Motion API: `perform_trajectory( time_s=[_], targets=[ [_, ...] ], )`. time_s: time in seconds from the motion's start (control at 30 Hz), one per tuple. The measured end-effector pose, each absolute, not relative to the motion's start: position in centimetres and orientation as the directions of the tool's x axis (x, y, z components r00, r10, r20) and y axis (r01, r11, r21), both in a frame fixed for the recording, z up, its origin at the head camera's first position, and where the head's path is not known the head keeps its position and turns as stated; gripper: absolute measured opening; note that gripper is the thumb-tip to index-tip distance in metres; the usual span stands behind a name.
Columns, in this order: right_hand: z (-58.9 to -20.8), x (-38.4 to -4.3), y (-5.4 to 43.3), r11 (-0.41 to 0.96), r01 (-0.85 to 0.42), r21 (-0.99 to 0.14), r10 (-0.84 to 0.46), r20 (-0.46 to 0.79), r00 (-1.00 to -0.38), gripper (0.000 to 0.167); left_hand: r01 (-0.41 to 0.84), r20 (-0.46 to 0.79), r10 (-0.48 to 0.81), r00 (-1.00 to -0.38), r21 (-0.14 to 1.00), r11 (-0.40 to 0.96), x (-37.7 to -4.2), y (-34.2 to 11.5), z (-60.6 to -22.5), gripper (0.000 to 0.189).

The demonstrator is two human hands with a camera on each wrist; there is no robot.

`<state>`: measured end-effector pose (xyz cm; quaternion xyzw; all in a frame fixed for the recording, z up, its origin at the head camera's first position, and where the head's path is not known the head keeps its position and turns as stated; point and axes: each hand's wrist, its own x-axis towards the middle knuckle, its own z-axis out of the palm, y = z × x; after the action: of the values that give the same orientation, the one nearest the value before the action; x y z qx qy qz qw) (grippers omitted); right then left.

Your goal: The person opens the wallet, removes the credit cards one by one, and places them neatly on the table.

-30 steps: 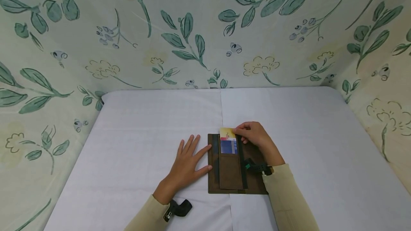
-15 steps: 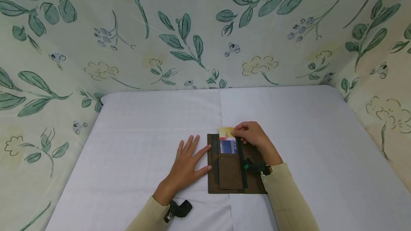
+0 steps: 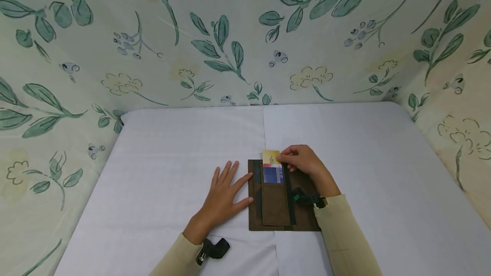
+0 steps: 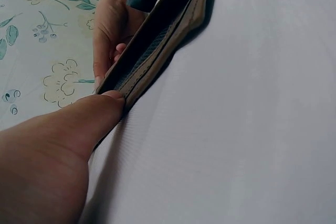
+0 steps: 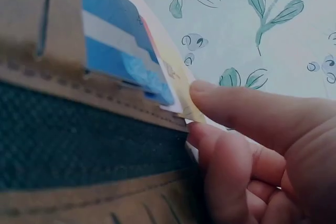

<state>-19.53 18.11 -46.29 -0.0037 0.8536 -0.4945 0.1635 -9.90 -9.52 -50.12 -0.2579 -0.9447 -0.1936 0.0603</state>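
Observation:
A brown wallet (image 3: 275, 205) lies opened out on the white cloth, with dark green fabric lining (image 5: 94, 135) along its slots. From its card slots stick a blue card (image 3: 273, 175) and, behind that, a yellow card (image 3: 270, 156). My right hand (image 3: 304, 163) pinches the yellow card's right edge between thumb and fingers; the right wrist view shows the thumb (image 5: 226, 103) on the card's face. My left hand (image 3: 220, 201) lies flat with fingers spread, its index fingertip and thumb touching the wallet's left edge. The left wrist view shows that thumb (image 4: 68, 129) against the wallet edge.
A white cloth (image 3: 184, 139) covers the table under the wallet. Flower-and-leaf patterned fabric (image 3: 245, 46) stands behind the table and along its sides. Black cameras are strapped to the left wrist (image 3: 215, 248) and the right wrist (image 3: 307, 197).
The yellow card has slid slightly upward, away from me, out of the slot. The left hand, the wallet and the blue card stay where they were.

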Motion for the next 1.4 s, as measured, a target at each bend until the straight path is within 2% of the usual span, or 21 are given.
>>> perform_trajectory(
  time_s=[0.17, 0.5, 0.93, 1.4],
  targets=[
    [-46.17, -19.47, 17.94, 0.500, 0.136, -0.855, -0.181, -0.257, -0.949, 0.029, 0.501, 0.200, 0.460, -0.865, 0.321, 0.804, -9.93, -9.52, -50.01, 0.065],
    [-46.33, -19.32, 17.50, 0.487, 0.215, -0.847, -0.080, -0.288, -0.954, 0.028, 0.506, 0.201, 0.464, -0.863, 0.308, 0.806, -9.88, -9.48, -49.90, 0.065],
    [-46.23, -19.46, 17.68, 0.522, 0.191, -0.832, -0.113, -0.289, -0.951, 0.030, 0.507, 0.201, 0.465, -0.862, 0.319, 0.801, -9.91, -9.52, -49.88, 0.065],
    [-46.02, -19.38, 17.41, 0.521, 0.204, -0.828, -0.081, -0.287, -0.955, 0.032, 0.506, 0.211, 0.460, -0.862, 0.319, 0.802, -9.91, -9.55, -50.02, 0.065]
  ],
)
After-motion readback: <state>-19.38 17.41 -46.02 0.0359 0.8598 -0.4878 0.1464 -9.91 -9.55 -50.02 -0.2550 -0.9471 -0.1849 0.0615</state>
